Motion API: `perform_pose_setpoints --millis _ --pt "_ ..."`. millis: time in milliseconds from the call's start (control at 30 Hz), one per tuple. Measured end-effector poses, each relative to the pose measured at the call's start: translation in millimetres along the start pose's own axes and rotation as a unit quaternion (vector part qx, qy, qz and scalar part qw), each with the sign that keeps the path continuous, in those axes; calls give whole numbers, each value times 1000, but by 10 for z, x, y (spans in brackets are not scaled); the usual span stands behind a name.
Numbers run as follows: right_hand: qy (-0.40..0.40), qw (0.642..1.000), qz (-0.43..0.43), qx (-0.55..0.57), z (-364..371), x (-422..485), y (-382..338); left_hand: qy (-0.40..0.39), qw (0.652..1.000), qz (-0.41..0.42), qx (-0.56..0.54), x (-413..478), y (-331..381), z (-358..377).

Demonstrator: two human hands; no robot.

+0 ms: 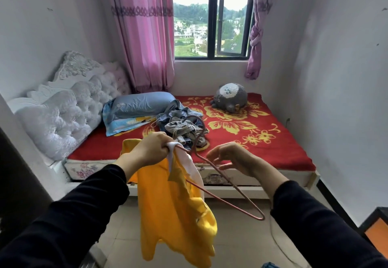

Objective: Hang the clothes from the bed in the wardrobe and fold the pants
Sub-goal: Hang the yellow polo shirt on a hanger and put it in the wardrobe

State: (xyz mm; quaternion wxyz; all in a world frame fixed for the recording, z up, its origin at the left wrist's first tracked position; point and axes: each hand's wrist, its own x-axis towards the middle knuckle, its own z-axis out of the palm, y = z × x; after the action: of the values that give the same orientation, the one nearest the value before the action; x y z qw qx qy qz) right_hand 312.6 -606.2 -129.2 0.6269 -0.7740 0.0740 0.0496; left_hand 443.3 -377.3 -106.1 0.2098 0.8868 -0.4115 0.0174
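BEDROOM, DAYLIGHT: My left fingers [161,141] are curled tight around the white collar of a yellow top [174,215] and the wire of a hanger [231,203] together. The top hangs straight down below them, over the tiled floor. The hanger slants from that grip down to my right, its hook rising just beyond the knuckles. My right fingers [218,151] are loosely spread and hold nothing, their tips beside the hanger's upper wire. Blur hides whether they touch it. Just beyond both sets of fingers, a heap of clothes [180,124] lies on the bed [273,141], on its red flowered blanket. Further past the left fingers lies a blue pillow [142,103], and further past the right a grey plush toy [230,97].
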Motion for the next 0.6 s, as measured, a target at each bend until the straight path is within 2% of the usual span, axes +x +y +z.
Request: perform_pose_setpoints --millis 67,200,333,433,533,600 --pt "33 995 64 -68 -88 24 194 25 1000 10 -10 -3 -36 -83" --pt "-12 967 165 -196 179 148 600 76 996 51 -7 -1 -20 -199" --pt "23 976 184 -117 673 287 916 137 984 97 -57 -93 -4 -248" --pt "21 983 162 -88 948 395 1041 154 977 123 -84 -193 -18 -324" --pt "61 988 136 -42 1074 437 1048 166 974 108 -108 -297 -57 -426" --pt "63 989 126 -54 1091 441 1017 172 977 81 -93 -352 -174 -471"
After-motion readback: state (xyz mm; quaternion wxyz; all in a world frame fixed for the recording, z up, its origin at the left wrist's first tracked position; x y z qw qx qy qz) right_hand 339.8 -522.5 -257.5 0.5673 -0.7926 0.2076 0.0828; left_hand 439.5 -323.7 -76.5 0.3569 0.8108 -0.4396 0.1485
